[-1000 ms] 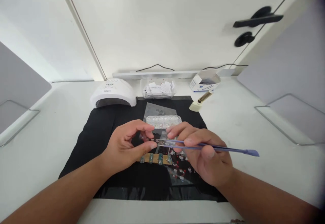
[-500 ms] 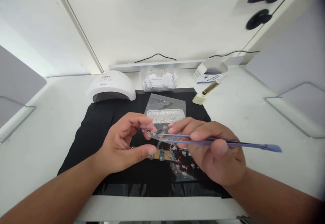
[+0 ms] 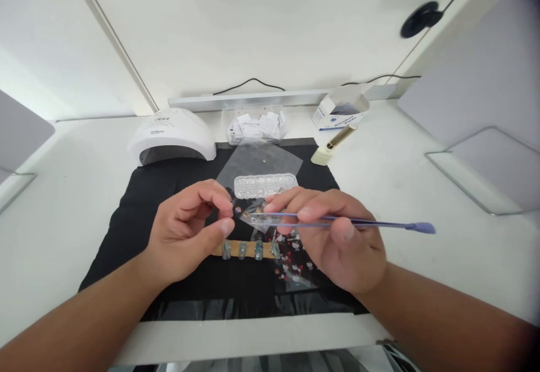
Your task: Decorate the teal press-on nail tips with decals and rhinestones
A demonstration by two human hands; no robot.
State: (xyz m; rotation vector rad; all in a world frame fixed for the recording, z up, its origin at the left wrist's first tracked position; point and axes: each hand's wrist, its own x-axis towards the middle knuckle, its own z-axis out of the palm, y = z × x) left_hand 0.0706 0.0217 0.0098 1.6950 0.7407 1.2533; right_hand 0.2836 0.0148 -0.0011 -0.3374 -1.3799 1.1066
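Observation:
My left hand [image 3: 185, 231] pinches the edge of a small clear sticker sheet [image 3: 257, 220] between thumb and fingers, above a black mat [image 3: 139, 214]. My right hand [image 3: 337, 242] grips purple tweezers [image 3: 371, 224], whose tips point left onto that sheet. Under both hands, a tan strip with several teal nail tips [image 3: 247, 249] lies on the mat. A clear compartment box of small gems [image 3: 265, 185] sits just behind my fingers.
A white nail lamp [image 3: 171, 135] stands at the back left. Behind the mat are a clear tub of white packets [image 3: 255, 125], an open white-and-blue carton [image 3: 340, 114] and a gold-capped bottle [image 3: 331, 147]. A printed sticker sheet [image 3: 295, 262] lies under my right hand.
My hands and the tweezers have shifted slightly left in view as the camera moved. The left fingers have closed tighter on the clear sheet.

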